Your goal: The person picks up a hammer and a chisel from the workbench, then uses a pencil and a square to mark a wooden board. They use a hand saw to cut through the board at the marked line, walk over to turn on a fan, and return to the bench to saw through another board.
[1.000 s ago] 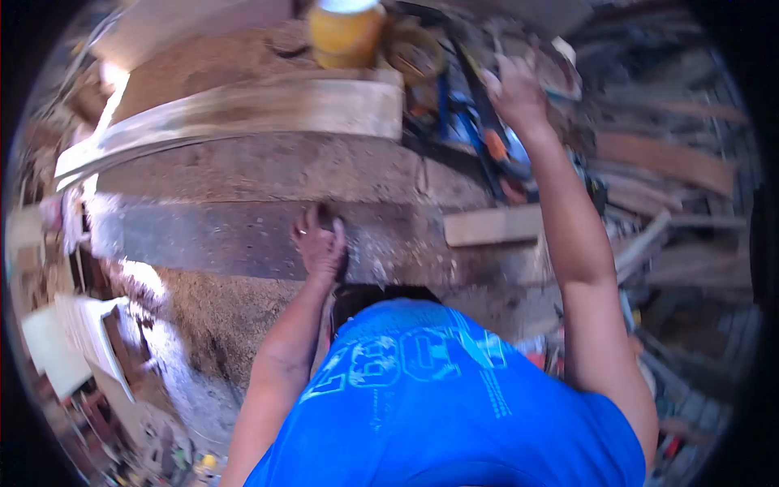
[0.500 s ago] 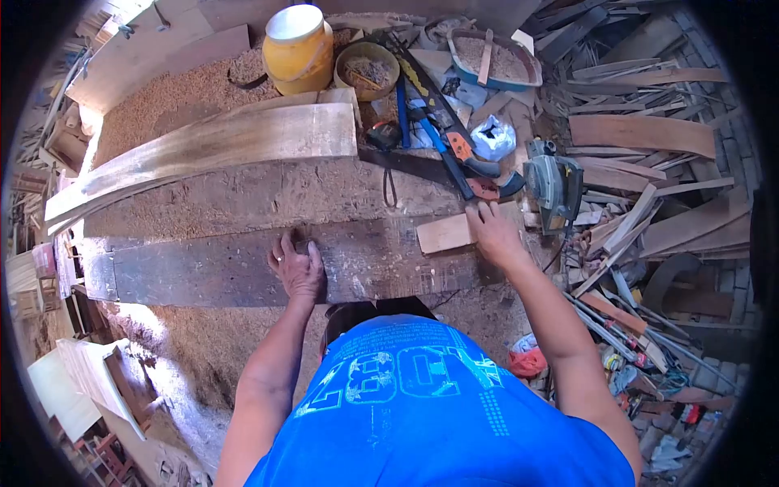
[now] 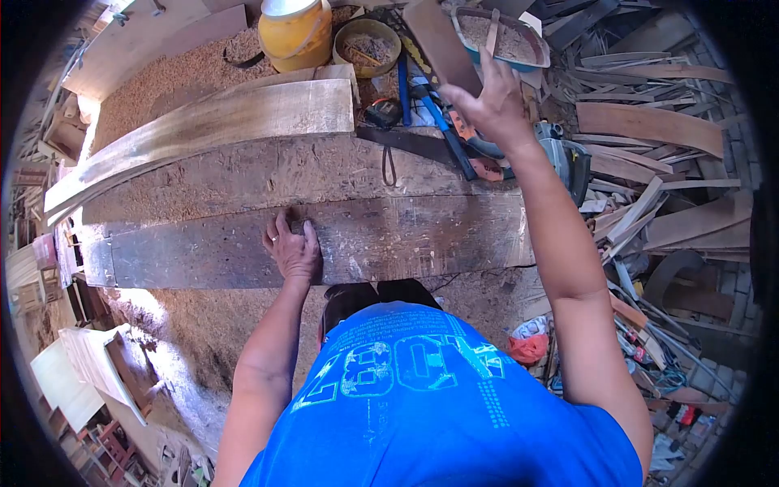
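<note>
My left hand [image 3: 293, 250] rests on the dark workbench plank [image 3: 422, 231], fingers slightly bent and apart, holding nothing. My right hand [image 3: 497, 104] is raised over the far right side of the bench, fingers spread. Just beyond its thumb, a short flat wooden board [image 3: 442, 47] stands out at a slant, its lower end overlapping the thumb in this view. Below that hand lie a handsaw with an orange handle [image 3: 462, 126] and a blue-handled tool [image 3: 442, 130]. The power planer [image 3: 565, 162] sits beside my right wrist, partly hidden by the forearm.
A long curved board [image 3: 235, 118] lies across the bench's far side. Behind it are a yellow bucket [image 3: 296, 36], a round tub of shavings [image 3: 367, 47] and a blue-rimmed basin [image 3: 519, 49]. Offcuts [image 3: 649, 130] pile up at the right. A tape measure [image 3: 384, 112] lies mid-bench.
My right hand has moved up and away from the bench's near plank, and its fingers have spread. The short board has gone from the plank to the far side. My left hand stays put.
</note>
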`<state>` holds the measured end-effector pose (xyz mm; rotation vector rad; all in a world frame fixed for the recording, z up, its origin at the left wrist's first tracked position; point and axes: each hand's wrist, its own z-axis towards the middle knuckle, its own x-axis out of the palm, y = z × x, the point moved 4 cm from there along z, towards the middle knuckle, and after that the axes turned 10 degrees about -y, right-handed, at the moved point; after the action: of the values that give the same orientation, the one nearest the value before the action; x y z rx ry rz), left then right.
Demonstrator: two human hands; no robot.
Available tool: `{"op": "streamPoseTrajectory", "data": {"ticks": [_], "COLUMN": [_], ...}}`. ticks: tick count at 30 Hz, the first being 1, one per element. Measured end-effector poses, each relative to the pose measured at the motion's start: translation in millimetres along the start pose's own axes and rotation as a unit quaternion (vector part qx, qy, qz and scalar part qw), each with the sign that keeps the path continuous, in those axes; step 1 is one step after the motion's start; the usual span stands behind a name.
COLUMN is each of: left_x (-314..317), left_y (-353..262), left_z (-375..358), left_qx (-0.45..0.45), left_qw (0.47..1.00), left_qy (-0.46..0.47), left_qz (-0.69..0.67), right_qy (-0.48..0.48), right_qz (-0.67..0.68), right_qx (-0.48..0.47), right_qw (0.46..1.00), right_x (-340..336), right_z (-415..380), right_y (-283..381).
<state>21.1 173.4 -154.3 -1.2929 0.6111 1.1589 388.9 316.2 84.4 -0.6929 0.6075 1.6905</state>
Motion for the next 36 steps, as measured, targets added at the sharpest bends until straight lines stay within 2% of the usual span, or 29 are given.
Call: {"op": "streamPoseTrajectory", "data": {"ticks": [2,3,4,5,6,7,8,15,24,26,30,32,33,34,35,36], "left_x": [-1,-1,-2,-2,-2,-1,1,-2,-1,1,-2,-1,-2,-4,-5,-3], "left_y": [0,0,0,0,0,1,3,-1,-2,1,-2,0,-1,-3,-3,-3], "left_z": [1,1,1,0,0,0,0,1,0,0,1,0,0,1,1,1], "left_qx": [-0.010,-0.026,-0.029,-0.029,-0.029,-0.032,-0.027,-0.041,-0.024,-0.016,-0.021,-0.030,-0.034,-0.043,-0.052,-0.060], "left_qw": [1.000,1.000,0.999,0.999,0.999,0.999,1.000,0.999,1.000,1.000,1.000,0.999,0.999,0.999,0.998,0.998], "left_qy": [-0.002,-0.003,-0.005,-0.003,-0.001,-0.002,0.000,0.014,0.001,0.008,0.009,0.008,0.008,0.015,0.021,0.019], "left_qz": [-0.005,-0.011,-0.015,-0.017,-0.018,-0.019,-0.015,-0.007,0.001,0.013,-0.002,0.008,0.008,0.001,-0.006,-0.001], "right_qy": [0.019,0.058,0.154,0.304,0.352,0.363,0.363,0.310,0.302,0.287,0.251,0.067,0.062,0.089,0.048,0.070], "right_qz": [0.186,0.197,0.109,0.044,0.014,-0.032,-0.072,-0.184,-0.135,-0.057,0.022,0.060,0.028,0.027,0.063,0.032], "right_qx": [0.112,0.121,0.156,0.189,0.214,0.166,0.132,0.090,0.089,0.182,0.244,0.239,0.255,0.335,0.351,0.370], "right_qw": [0.976,0.971,0.970,0.933,0.911,0.917,0.920,0.929,0.939,0.939,0.936,0.967,0.964,0.938,0.933,0.926], "right_x": [2,23,43,49,65,70,78,95,93,88,74,71,72,66,70,77], "right_z": [4,-26,-62,-88,-119,-141,-158,-170,-160,-158,-144,-131,-122,-110,-106,-104], "right_y": [5,2,1,8,6,8,7,28,28,22,-1,-33,-53,-71,-94,-119]}}
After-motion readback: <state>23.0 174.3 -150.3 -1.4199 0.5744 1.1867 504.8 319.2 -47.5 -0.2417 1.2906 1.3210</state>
